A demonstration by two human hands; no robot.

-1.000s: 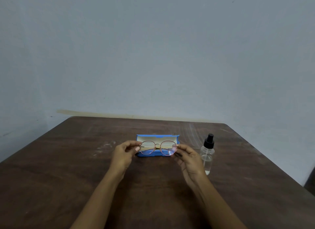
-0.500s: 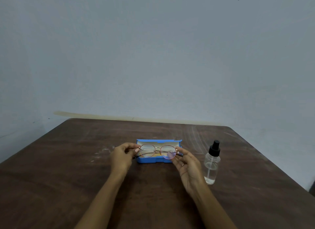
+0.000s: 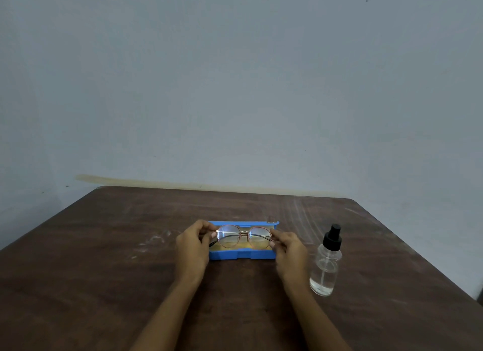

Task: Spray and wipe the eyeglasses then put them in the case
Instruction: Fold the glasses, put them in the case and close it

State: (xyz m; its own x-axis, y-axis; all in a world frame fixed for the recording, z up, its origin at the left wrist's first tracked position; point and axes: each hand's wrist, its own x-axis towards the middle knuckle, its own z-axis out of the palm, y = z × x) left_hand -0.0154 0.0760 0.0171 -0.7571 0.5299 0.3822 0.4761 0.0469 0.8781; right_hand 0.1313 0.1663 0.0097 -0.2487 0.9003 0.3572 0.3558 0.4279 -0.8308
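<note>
Round eyeglasses (image 3: pixel 243 236) with a thin reddish-gold frame hang just above the open blue case (image 3: pixel 243 255), lenses facing me. My left hand (image 3: pixel 193 246) pinches the left end of the frame, and my right hand (image 3: pixel 288 248) pinches the right end. The temples look folded behind the lenses. The case lies open on the brown table, with a yellowish lining or cloth inside. A clear spray bottle (image 3: pixel 326 264) with a black nozzle stands upright to the right of my right hand, holding a little liquid.
The brown wooden table (image 3: pixel 104 259) runs to a grey wall at the back. Its right edge slants down past the bottle. White smudges mark the surface left of the case and at the far right.
Both hands have carried the eyeglasses slightly forward and lower, over the open case. The view has shifted a little; the bottle has not moved.
</note>
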